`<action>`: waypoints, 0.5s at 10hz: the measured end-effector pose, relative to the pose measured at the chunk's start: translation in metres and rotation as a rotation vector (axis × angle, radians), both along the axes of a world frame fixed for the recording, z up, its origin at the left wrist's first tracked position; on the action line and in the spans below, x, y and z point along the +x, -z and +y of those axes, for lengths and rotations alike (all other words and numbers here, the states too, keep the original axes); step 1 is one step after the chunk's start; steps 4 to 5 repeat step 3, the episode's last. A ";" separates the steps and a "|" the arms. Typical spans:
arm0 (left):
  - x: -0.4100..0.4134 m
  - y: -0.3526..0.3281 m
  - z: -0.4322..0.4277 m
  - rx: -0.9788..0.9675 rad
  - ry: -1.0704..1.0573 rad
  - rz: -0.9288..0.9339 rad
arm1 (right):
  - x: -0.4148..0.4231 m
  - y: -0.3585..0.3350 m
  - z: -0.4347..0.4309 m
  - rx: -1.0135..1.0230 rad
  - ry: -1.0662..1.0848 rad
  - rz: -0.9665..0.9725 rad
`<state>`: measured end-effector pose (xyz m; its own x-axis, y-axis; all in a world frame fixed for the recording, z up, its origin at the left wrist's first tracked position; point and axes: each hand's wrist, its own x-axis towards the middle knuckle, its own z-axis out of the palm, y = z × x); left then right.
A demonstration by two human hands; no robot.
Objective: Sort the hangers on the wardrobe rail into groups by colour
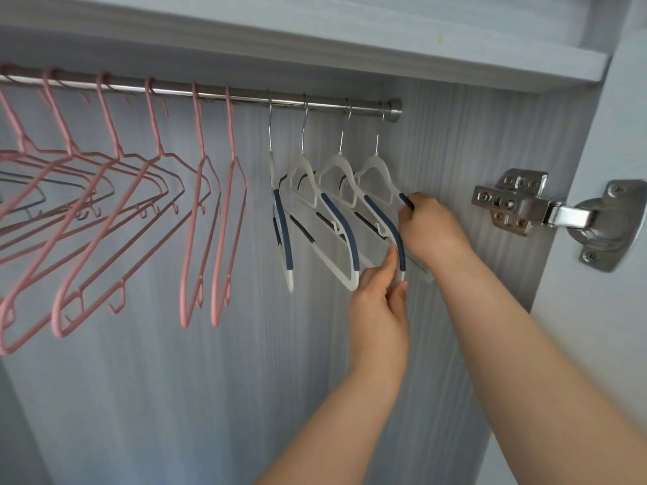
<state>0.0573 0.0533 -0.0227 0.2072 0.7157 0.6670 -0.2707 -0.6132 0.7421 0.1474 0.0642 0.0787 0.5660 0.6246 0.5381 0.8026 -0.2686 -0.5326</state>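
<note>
A steel wardrobe rail runs across the top. Several pink hangers hang along its left and middle part. To their right hang several white hangers with dark blue grip pads, close to the rail's right end. The rightmost white hanger is held at both ends. My left hand pinches its lower near tip. My right hand grips its far shoulder near the back panel. A grey wire hanger shows behind the pink ones at far left.
A shelf sits just above the rail. The wardrobe's grey back panel is behind the hangers. At right, a metal door hinge joins the side wall to the open door.
</note>
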 end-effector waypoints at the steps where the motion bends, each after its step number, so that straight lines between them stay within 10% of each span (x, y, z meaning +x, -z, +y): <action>1: -0.003 0.001 -0.002 -0.010 -0.015 0.006 | -0.007 -0.001 -0.008 -0.007 0.059 -0.080; 5: -0.021 0.004 -0.013 0.034 -0.049 0.062 | -0.039 0.010 -0.048 0.231 -0.055 -0.235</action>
